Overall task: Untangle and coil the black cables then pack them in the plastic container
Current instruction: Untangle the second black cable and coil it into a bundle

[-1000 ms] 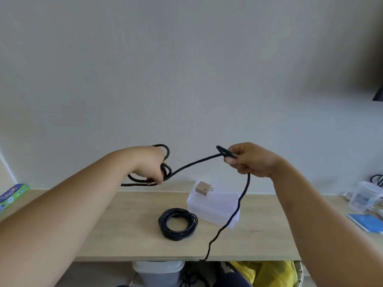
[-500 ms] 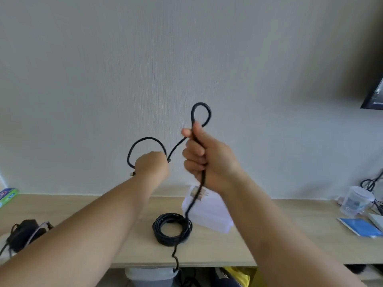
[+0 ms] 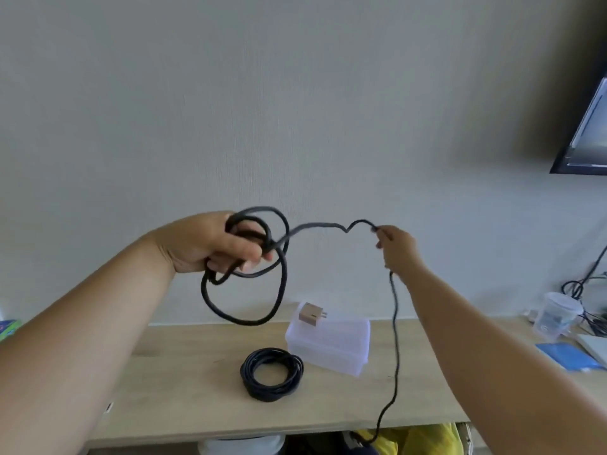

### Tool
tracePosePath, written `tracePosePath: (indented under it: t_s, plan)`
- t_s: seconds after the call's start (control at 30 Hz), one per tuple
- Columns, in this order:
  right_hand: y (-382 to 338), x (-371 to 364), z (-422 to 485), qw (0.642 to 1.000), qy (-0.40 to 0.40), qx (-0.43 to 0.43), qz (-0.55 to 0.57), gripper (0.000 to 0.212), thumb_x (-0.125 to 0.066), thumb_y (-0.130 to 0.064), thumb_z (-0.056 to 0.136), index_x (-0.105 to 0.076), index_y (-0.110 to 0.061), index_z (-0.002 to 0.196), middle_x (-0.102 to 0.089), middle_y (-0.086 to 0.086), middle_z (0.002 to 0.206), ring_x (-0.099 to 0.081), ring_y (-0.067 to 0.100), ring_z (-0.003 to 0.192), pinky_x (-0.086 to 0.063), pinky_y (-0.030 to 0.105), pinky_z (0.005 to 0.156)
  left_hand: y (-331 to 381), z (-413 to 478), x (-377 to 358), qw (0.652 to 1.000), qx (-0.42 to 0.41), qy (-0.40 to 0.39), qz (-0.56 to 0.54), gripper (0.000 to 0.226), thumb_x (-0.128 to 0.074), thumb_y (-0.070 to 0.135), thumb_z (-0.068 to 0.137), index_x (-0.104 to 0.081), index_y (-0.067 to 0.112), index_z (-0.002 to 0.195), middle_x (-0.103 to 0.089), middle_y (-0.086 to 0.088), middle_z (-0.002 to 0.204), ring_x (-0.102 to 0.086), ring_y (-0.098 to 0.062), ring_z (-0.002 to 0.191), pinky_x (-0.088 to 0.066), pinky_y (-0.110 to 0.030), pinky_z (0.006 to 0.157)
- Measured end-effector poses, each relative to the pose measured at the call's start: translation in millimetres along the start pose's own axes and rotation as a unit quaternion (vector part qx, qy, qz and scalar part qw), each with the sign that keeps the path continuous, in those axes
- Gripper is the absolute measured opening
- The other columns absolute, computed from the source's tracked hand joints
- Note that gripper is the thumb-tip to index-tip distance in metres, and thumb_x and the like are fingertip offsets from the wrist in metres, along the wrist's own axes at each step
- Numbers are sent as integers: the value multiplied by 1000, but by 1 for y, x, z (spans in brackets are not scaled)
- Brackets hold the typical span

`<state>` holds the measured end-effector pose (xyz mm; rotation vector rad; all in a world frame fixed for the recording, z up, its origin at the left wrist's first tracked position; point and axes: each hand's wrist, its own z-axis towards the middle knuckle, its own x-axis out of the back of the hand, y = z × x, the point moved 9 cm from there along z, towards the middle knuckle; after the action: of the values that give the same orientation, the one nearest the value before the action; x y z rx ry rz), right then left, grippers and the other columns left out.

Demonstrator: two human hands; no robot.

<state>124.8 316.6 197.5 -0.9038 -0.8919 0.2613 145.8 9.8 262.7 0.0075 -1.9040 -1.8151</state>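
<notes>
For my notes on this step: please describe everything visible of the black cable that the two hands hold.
The black cable is thin, round and looks rubbery. The left hand grips a few uneven loops of it, raised before the wall; the largest loop hangs below the fist. One strand runs, with a small kink, to the right hand, which pinches it. From there it hangs down past the front edge of the table, where its end is hidden.

Cable count 2: held cable [image 3: 249,322], coiled cable [image 3: 272,374] at its 6 o'clock, both black. Also 1 plastic container [image 3: 328,346], 1 charger plug [image 3: 310,312], 1 clear jar [image 3: 555,320] at 3 o'clock.
</notes>
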Motion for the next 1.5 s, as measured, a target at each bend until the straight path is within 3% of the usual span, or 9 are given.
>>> tracePosePath:
  t_s: [0.13, 0.3, 0.5, 0.67, 0.8, 0.9, 1.1, 1.27, 1.5]
  plan:
    - [4, -72, -48, 973, -232, -17, 8, 28, -39, -14, 100, -65, -19, 89, -46, 0, 62, -37, 14, 52, -32, 25, 47, 13, 1, 36, 966, -100, 136, -195, 39, -90, 45, 46, -74, 18, 70, -52, 7, 54, -30, 3, 33, -20, -13, 35]
    - [-33, -117, -151, 837, -546, 44, 12, 20, -58, -32, 89, -71, -27, 76, -33, -5, 58, -26, 11, 50, -23, 21, 50, 5, -9, 81, 896, -106, 343, -261, 21, -60, 33, 81, -73, 18, 74, -52, 12, 60, -24, -2, 30, -13, -14, 37]
    - [-117, -40, -114, 584, -535, 124, 598, 36, -43, -35, 97, -69, -12, 86, -35, -6, 53, -28, 11, 54, -31, 19, 50, -15, -23, 101, 880, -44, 405, -243, 22, -56, 24, 87, -72, 14, 77, -54, 8, 61, -23, -1, 30, -13, -15, 35]
    - [-21, -53, -44, 872, -189, -144, 428, 42, -38, -37, 100, -64, -10, 81, -50, -1, 50, -42, 13, 51, -38, 23, 52, -37, -17, 77, 885, 47, 411, -212, 17, -55, 18, 92, -65, 6, 85, -54, 3, 59, -22, -1, 29, -17, -13, 30]
    - [43, -85, -67, 936, -177, -245, 182, 28, -42, -13, 98, -53, -5, 123, -64, 10, 95, -57, 25, 78, -43, 29, 64, -58, -11, 55, 887, 114, 401, -199, 16, -59, 18, 90, -65, 6, 83, -57, 6, 51, -23, -2, 29, -16, -13, 31]
    - [9, -69, -79, 981, -99, -128, 110, 55, -41, -3, 94, -27, -10, 146, -41, 10, 141, -52, 26, 114, -44, 33, 91, -69, -2, 37, 898, 141, 372, -191, 15, -62, 17, 88, -65, 6, 79, -60, 4, 53, -23, -3, 31, -16, -14, 32]
    - [-91, -86, -137, 940, -292, 112, 136, 36, -57, -35, 92, -53, -29, 126, -63, -4, 117, -58, 7, 106, -44, 26, 94, -80, 22, -2, 933, 155, 288, -153, 15, -63, 19, 89, -66, 7, 79, -63, -4, 71, -24, -7, 40, -20, -16, 36]
    - [-63, -72, -136, 954, -260, 94, 117, 4, -72, -30, 81, -68, -30, 81, -64, 3, 76, -49, 8, 64, -39, 9, 58, -97, 10, 14, 877, 133, 382, -260, 31, -42, 23, 101, -62, 5, 84, -69, -3, 60, -40, -6, 32, -31, -14, 34]
    - [4, -88, -141, 957, -269, -2, 108, 26, -54, -36, 93, -72, -23, 79, -65, -17, 77, -57, 6, 79, -42, 14, 74, -136, -16, 28, 782, 102, 484, -380, 33, -48, 27, 99, -55, 10, 71, -59, 0, 51, -59, -12, 46, -52, -22, 48]
